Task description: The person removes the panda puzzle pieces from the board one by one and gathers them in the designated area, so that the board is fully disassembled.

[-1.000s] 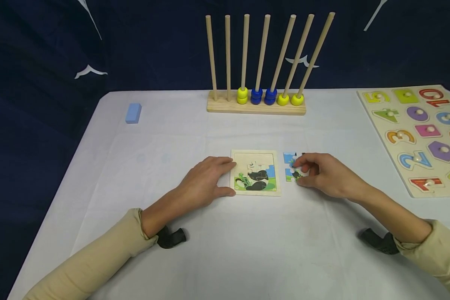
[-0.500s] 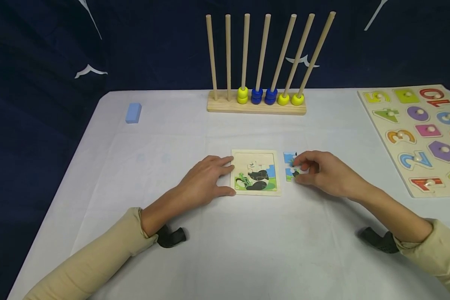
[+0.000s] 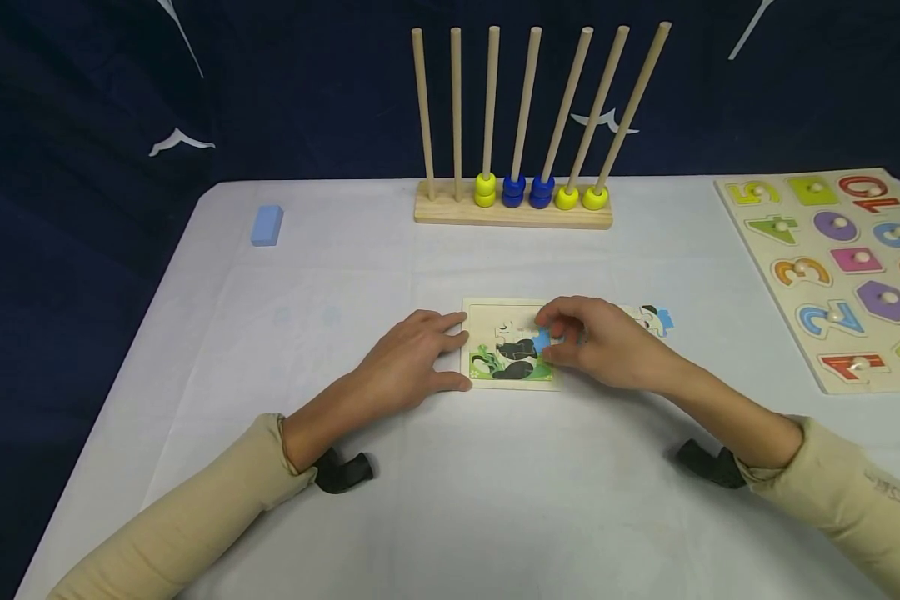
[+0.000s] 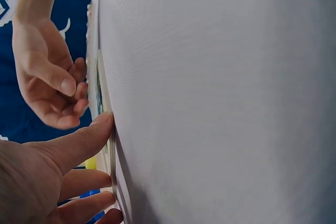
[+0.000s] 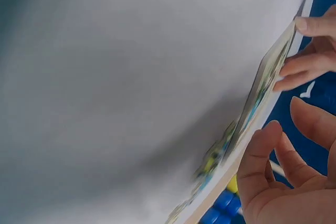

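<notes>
From the head, the puzzle board (image 3: 484, 321) lies flat on the white cloth (image 3: 465, 508), between the two hands, its panda picture partly filled; the left hand (image 3: 416, 362) touches its left edge with thumb and fingers spread and nearly straight; the right hand (image 3: 603, 346) is at the right edge, fingers bent, and loose pieces (image 3: 652, 320) lie just beyond it; behind stand a bead rack (image 3: 513, 217) and, at the far left, a blue block (image 3: 267, 225); a number board (image 3: 840, 296) lies at the right.

From the left wrist, the left thumb and fingers rest along the board's edge; the right hand is loosely curled.

From the right wrist, a gap parts the right thumb and fingers, with nothing seen in it; whether they touch the board I cannot tell; the loose pieces are blurred.
</notes>
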Demonstrator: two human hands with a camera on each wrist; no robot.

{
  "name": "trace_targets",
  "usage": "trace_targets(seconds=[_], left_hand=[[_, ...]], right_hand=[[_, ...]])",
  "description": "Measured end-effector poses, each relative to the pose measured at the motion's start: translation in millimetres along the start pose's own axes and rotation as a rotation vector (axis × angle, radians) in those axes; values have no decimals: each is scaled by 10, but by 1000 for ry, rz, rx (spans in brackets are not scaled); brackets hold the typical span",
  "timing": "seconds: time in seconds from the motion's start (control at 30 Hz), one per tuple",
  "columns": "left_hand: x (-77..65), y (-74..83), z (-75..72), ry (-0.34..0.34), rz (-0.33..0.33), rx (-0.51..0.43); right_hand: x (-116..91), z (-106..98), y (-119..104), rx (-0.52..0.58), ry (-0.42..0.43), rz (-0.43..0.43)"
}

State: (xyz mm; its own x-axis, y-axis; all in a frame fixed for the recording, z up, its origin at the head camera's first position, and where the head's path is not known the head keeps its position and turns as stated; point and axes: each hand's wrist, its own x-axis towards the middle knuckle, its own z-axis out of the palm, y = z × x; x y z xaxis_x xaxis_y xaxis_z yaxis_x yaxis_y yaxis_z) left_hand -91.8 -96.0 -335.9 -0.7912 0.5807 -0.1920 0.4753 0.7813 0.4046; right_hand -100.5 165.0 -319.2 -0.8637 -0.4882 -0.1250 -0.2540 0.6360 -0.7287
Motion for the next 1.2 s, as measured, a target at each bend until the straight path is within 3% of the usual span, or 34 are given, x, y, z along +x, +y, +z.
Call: trace_targets(seconds=[0.17, 0.6, 1.2], left_hand=[[5, -1, -6, -12, -3, 3], [11, 11, -15, -33, -10, 16], [12, 8, -10, -34, -9, 19]], right_hand=[[113, 98, -106, -45, -39, -14], [278, 206, -165, -227, -142, 61], [269, 188, -135, -170, -94, 19]])
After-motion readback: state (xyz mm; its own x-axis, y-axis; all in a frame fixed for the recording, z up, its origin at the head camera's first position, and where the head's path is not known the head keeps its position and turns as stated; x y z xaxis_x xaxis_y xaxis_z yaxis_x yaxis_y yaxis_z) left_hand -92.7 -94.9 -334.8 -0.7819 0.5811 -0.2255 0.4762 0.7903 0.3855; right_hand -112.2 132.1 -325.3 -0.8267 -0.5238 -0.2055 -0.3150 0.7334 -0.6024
